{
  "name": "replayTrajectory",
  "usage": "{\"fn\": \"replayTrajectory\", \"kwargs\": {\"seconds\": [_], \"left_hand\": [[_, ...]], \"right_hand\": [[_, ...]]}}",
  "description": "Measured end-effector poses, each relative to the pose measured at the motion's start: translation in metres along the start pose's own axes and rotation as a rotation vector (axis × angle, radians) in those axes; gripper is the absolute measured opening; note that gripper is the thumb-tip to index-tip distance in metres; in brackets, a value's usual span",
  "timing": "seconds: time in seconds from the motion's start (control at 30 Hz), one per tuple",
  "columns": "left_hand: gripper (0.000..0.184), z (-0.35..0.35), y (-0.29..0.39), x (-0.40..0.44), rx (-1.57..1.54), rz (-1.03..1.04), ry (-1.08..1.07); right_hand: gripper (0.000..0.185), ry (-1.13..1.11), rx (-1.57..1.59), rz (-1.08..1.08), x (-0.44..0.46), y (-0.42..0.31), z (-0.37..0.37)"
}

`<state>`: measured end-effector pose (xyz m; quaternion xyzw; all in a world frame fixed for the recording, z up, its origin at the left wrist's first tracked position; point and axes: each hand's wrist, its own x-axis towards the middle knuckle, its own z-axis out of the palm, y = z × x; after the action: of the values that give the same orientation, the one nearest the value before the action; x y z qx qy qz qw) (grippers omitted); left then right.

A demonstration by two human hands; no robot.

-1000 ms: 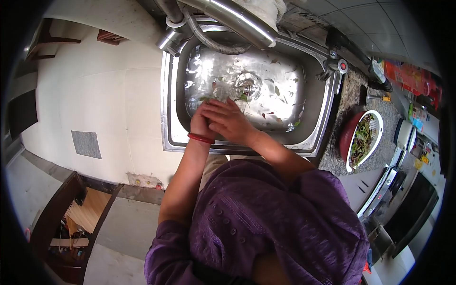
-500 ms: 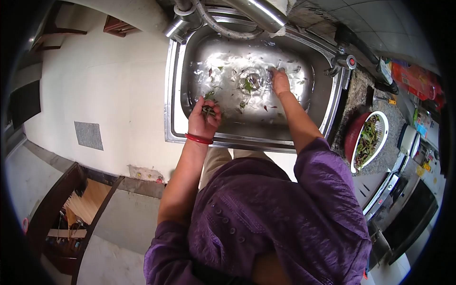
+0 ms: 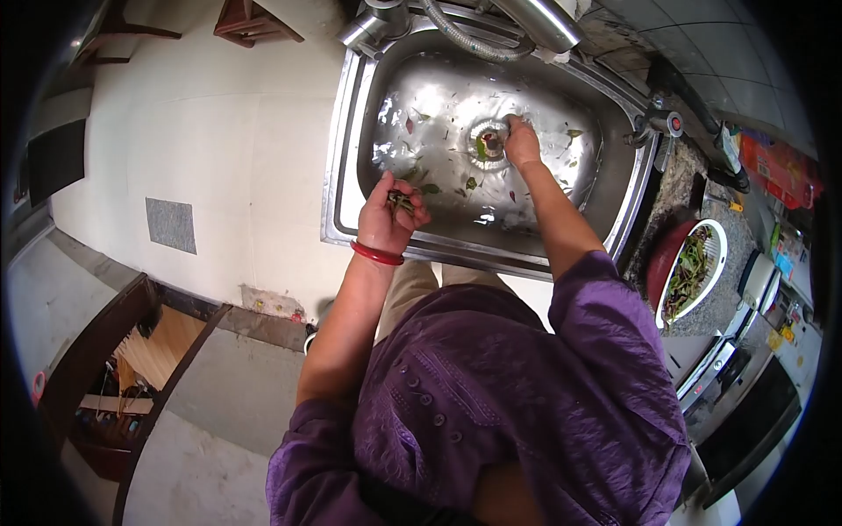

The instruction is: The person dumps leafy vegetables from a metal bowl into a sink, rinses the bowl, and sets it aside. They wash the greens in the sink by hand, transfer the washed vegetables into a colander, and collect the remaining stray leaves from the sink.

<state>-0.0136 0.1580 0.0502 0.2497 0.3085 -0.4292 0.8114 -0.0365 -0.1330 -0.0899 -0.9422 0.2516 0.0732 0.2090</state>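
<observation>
Over the near left edge of the steel sink (image 3: 412, 88), my left hand (image 3: 391, 216) curls round a small bunch of dark green leaves (image 3: 402, 202). A red bangle (image 3: 377, 253) circles that wrist. My right hand (image 3: 523, 142) reaches down into the sink beside the drain (image 3: 493, 138), its fingers pointing down and partly hidden; what they hold, if anything, cannot be made out. A green leaf and something reddish lie at the drain. Several loose leaves, green and dark red, are scattered over the wet sink bottom.
On the counter right of the sink stands a red bowl (image 3: 664, 263) with a white basket (image 3: 721, 254) of leafy greens. A steel faucet (image 3: 386, 26) and braided hose (image 3: 478, 44) cross the sink's far edge. A valve (image 3: 658, 124) sits at the right corner.
My hands were together at first, then parted; my left now holds leaves. My right went to the sink's right part, then to the drain. The view has shifted, and the water looks lower.
</observation>
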Motion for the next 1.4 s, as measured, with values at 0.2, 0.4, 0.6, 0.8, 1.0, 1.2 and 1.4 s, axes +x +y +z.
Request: {"fn": "replayTrajectory", "kwargs": {"seconds": [0.2,0.4,0.6,0.8,1.0,1.2,1.4], "left_hand": [[0.036,-0.006,0.007,-0.012,0.038,0.083,-0.014],[0.036,-0.009,0.011,-0.015,0.000,0.076,-0.017],[0.036,-0.008,0.013,-0.018,-0.012,0.067,-0.013],[0.035,-0.011,0.012,-0.018,-0.017,0.047,-0.008],[0.034,-0.012,0.013,-0.013,0.004,0.031,-0.015],[0.029,-0.015,0.015,-0.002,0.080,0.038,0.039],[0.032,-0.005,0.012,0.012,0.076,0.005,0.114]], "right_hand": [[0.020,0.025,0.164,0.004,0.007,-0.036,0.001],[0.028,-0.294,0.181,-0.176,-0.011,-0.088,0.008],[0.036,-0.501,0.086,-0.222,-0.037,-0.119,0.038],[0.042,-0.610,0.056,-0.197,-0.064,-0.150,0.032],[0.031,-0.745,0.074,-0.446,-0.076,-0.145,0.068],[0.025,-0.520,0.499,-0.121,-0.084,-0.135,0.039],[0.020,-0.041,1.149,0.072,-0.113,-0.201,-0.074]]}}
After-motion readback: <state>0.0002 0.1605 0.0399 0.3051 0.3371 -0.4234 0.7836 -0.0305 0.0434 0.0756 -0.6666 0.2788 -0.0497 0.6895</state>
